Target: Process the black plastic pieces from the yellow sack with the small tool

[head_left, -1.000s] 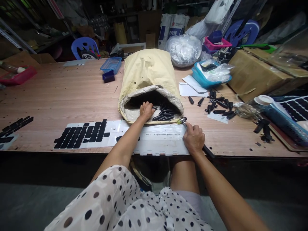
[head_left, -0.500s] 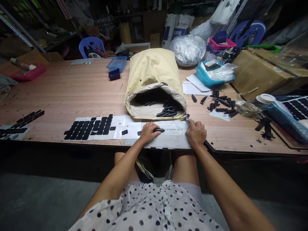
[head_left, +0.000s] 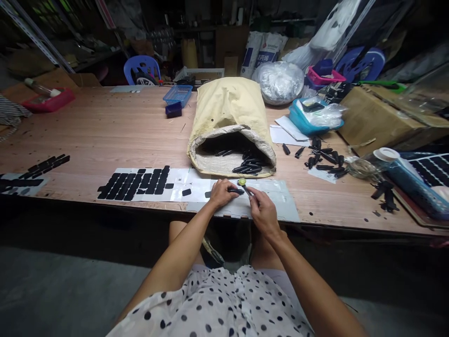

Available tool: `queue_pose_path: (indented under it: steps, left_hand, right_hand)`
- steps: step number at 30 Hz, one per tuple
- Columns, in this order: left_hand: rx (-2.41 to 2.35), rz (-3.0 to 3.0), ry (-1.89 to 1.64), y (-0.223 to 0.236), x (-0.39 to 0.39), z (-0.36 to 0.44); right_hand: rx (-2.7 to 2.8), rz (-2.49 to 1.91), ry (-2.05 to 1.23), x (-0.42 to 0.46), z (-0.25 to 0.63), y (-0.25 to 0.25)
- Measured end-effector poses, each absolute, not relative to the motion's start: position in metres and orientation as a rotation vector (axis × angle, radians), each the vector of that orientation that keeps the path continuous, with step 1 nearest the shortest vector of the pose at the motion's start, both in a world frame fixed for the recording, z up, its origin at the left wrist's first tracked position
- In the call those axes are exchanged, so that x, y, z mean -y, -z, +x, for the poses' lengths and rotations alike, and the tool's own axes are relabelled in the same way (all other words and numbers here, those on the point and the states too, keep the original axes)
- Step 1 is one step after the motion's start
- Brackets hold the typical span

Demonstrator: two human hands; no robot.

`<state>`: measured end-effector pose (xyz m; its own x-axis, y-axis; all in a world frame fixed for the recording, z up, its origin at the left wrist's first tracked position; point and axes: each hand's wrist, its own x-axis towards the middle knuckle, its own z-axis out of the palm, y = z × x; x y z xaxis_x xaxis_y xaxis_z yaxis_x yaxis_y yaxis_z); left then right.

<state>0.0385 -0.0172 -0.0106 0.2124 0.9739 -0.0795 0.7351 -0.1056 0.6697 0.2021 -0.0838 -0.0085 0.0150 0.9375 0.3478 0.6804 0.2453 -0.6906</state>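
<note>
My left hand (head_left: 221, 194) rests on the grey-white board (head_left: 289, 206) at the table's front edge, pinching a slim black tapered piece (head_left: 236, 191). My right hand (head_left: 264, 210) is closed around a small hammer (head_left: 247, 187), its yellowish head just above and beside that piece. I cannot tell whether the two touch. Behind my hands a cream sack (head_left: 229, 103) lies with its mouth toward me, several similar black pieces (head_left: 249, 164) inside. To the left, rows of flat black rounded pads (head_left: 122, 186) cover part of a white sheet (head_left: 178, 177), with loose pads near my left hand.
More black parts (head_left: 326, 157) are scattered at right, near a turquoise basket (head_left: 298, 114) and a cardboard box (head_left: 380, 110). A clear tape roll (head_left: 365, 167) sits nearby. Blue baskets (head_left: 178, 95) stand behind the sheet, and a red tray (head_left: 49, 100) is at far left.
My right hand has brought the hammer left, from the board's right side to beside the piece in my left hand. My left hand keeps its grip. The view has shifted slightly.
</note>
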Motion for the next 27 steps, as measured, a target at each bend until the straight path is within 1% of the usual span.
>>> queue_pose_path:
  steps: [6,12,18,22,27]
  left_hand:
    - [-1.592,1.933,-0.523,0.011,0.016,0.040]
    - [-1.590,1.898,-0.566,0.010,0.019,0.043]
    - [-1.607,1.896,-0.566,0.009,0.020,0.043]
    - [-1.589,1.902,-0.568,0.009,0.019,0.042]
    - [-1.585,1.905,-0.580,0.012,0.019,0.042]
  right_hand:
    - [1.780,-1.587,-0.398,0.090,0.192,0.014]
    - [1.717,-1.590,-0.322,0.091,0.200,0.015]
    - [1.716,-1.618,-0.329,0.094,0.209,0.019]
    - [1.642,-1.721,-0.189,0.077,0.229,0.014]
    - [1.617,-1.973,-0.031,0.043,0.266,0.015]
